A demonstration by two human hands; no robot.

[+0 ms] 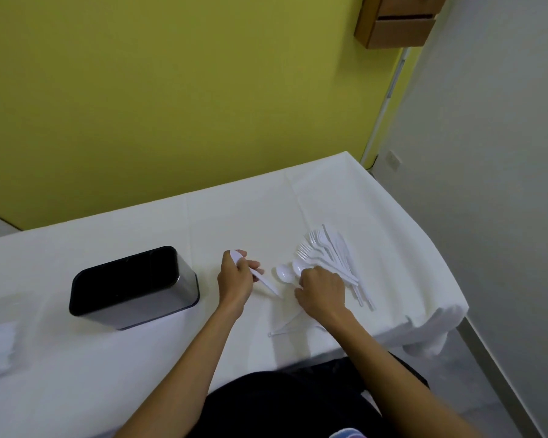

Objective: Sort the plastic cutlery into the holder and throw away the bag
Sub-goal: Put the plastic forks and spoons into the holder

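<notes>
Gripping a white plastic spoon (268,282), left hand (236,281) right of black steel-sided rectangular holder (133,286); right hand (321,289) farther right, fingers bent onto white cutlery pile (329,257), grasp unclear. Risk: dragging scatters slick pieces.

Left hand (236,279), right hand (321,289), forearms bare. Black garment (298,403) over lap; pink-blue striped fabric (345,433) at bottom edge.

Left hand (236,281) gripping spoon (267,283), right hand (321,287) palm-down
</notes>
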